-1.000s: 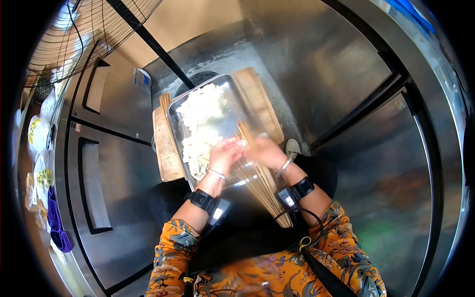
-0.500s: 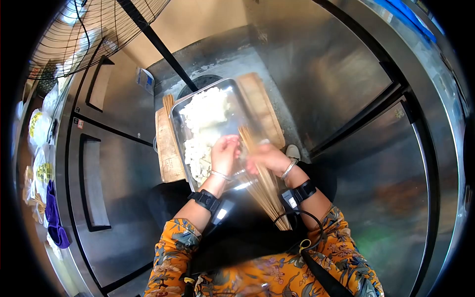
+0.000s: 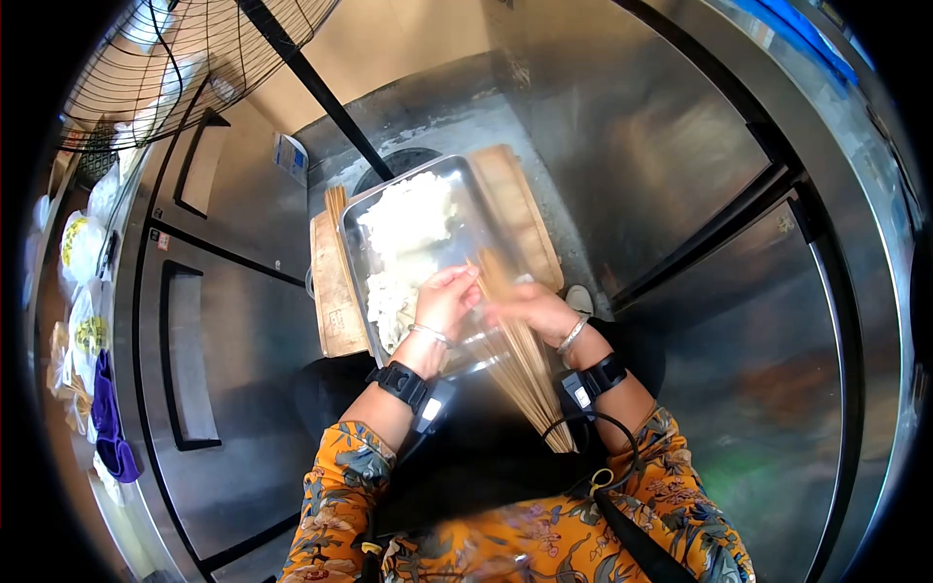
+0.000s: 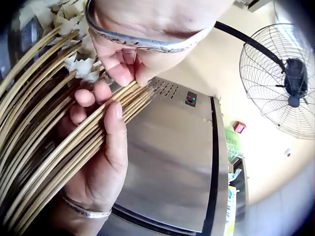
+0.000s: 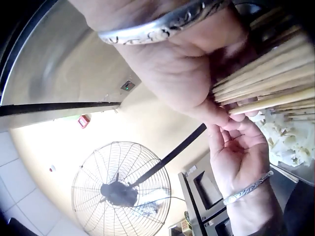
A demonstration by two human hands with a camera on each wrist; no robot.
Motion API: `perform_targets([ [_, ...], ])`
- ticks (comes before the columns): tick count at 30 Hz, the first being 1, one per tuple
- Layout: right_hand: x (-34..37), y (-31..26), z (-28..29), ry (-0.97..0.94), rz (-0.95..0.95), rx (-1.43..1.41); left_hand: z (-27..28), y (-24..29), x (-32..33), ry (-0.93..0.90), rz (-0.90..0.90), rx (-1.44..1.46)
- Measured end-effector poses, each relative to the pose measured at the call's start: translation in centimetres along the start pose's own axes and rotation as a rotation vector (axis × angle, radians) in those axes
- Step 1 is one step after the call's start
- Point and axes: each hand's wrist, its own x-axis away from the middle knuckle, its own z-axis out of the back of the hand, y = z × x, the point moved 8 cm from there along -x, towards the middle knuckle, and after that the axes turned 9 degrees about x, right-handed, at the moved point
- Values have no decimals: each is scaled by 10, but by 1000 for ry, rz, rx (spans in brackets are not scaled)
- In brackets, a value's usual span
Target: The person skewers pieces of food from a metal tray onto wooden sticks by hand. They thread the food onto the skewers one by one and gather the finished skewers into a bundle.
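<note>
In the head view my left hand point(image 3: 445, 303) and right hand point(image 3: 540, 309) meet over the near part of a metal tray point(image 3: 478, 219). The right hand grips a bundle of thin wooden skewers point(image 4: 93, 129), its thumb lying along them in the left wrist view. At the bundle's tips, the left thumb and finger pinch a skewer point(image 4: 129, 87). More skewers point(image 3: 530, 389) slant over the tray's near edge toward the lap. White, crumpled food pieces point(image 3: 400, 228) are heaped along the tray's left side.
Under the tray lies a wooden board point(image 3: 335, 301). Another skewer bundle point(image 3: 335, 206) lies along the tray's left edge. A fan point(image 5: 120, 189) on a black pole stands beyond. Steel cabinets point(image 3: 238, 345) flank both sides; a shoe point(image 3: 579, 298) shows right of the board.
The left hand came slightly away from the right half a second ago and is back at the skewer tips now. The right hand stays with the bundle, shifting a little right.
</note>
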Motion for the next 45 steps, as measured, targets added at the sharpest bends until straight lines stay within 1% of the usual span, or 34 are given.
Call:
perform_targets([
  [3, -5, 6, 2, -6, 7, -4, -1, 1, 3, 12, -6, 19],
  [6, -6, 8, 5, 9, 28, -30, -2, 0, 3, -16, -10, 43],
  [9, -4, 9, 6, 27, 53, -91, -1, 9, 8, 49, -167, 14],
  [11, -6, 9, 9, 32, 97, -113, -4, 14, 11, 31, -237, -58],
  [12, -4, 8, 7, 19, 91, -110, -5, 16, 12, 23, -273, -94],
  [14, 0, 3, 1, -9, 77, -105, -8, 12, 9, -26, -254, -143],
  [17, 11, -18, -7, 46, 38, -86, -11, 12, 10, -60, -202, -170],
  [18, 8, -12, -4, 46, 24, -55, -12, 14, 9, -66, -182, -173],
  [19, 5, -2, 3, 45, 10, -25, -8, 22, 3, -71, -247, -218],
  [21, 2, 7, 12, 38, -2, 52, 20, 40, -22, -83, -367, -314],
  [22, 3, 7, 12, 42, -3, 32, 41, 53, -35, -26, -540, -542],
  [23, 4, 5, 12, 48, -4, 13, 57, 62, -51, 3, -657, -933],
  [25, 2, 6, 13, 66, -14, -12, 44, 75, -45, 27, -784, -1427],
  [27, -1, 13, 14, 88, -34, -23, 34, 80, -34, 13, -818, -1628],
  [30, 1, 8, 13, 73, -37, -8, 35, 64, -51, -38, -722, -1828],
  [31, 0, 7, 13, 67, -29, -3, 41, 60, -60, -3, -635, -1840],
  [34, 3, 3, 11, 48, -16, 12, 32, 56, -65, -16, -711, -1923],
  [37, 3, 2, 9, 17, -30, 31, 20, 64, -54, -50, -656, -1915],
  [39, -2, 9, 9, -3, -60, 51, 26, 73, -46, -46, -706, -1635],
  [40, -2, 7, 9, 7, -41, 44, 32, 78, -43, -44, -724, -1496],
  [41, -2, 5, 7, 17, -24, 37, 50, 78, -47, 22, -594, -1273],
  [44, -2, 1, 0, 26, 16, 0, 90, 50, -69, -142, -283, -168],
  [45, -2, 0, 0, 26, 27, -13, 78, 49, -57, -137, -235, -183],
])
